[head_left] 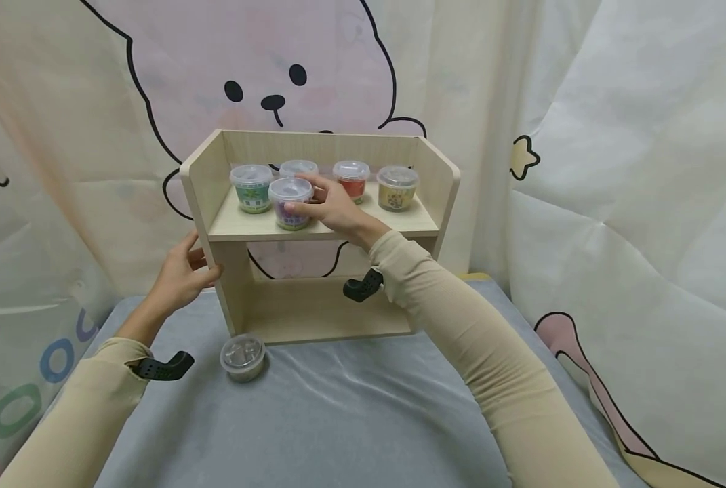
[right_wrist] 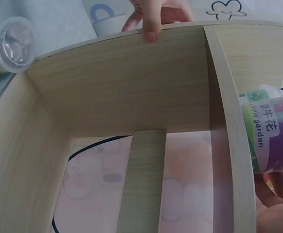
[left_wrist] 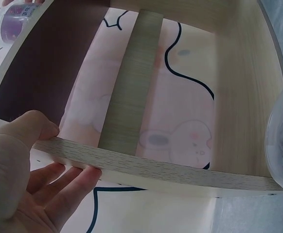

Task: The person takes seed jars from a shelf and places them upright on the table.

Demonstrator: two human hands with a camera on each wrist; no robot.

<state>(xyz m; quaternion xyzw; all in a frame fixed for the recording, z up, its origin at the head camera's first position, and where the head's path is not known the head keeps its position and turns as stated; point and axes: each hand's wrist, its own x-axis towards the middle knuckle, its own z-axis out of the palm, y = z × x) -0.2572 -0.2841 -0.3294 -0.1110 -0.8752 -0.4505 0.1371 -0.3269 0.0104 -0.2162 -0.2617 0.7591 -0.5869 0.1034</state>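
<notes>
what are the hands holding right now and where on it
The right hand grips the purple cup by its side wall. The left hand holds the shelf by its left side panel.

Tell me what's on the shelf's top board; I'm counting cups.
Five lidded cups stand on the shelf: green, purple in the right hand, red, yellow, and one mostly hidden behind the purple.

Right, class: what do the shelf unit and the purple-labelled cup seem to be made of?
Shelf unit: probably laminated board with a matt, pale wood-grain finish; the printed grain runs over its thin flat panels. Purple-labelled cup, held by the right hand: likely clear glossy plastic, since its lid is see-through, with a printed label.
</notes>
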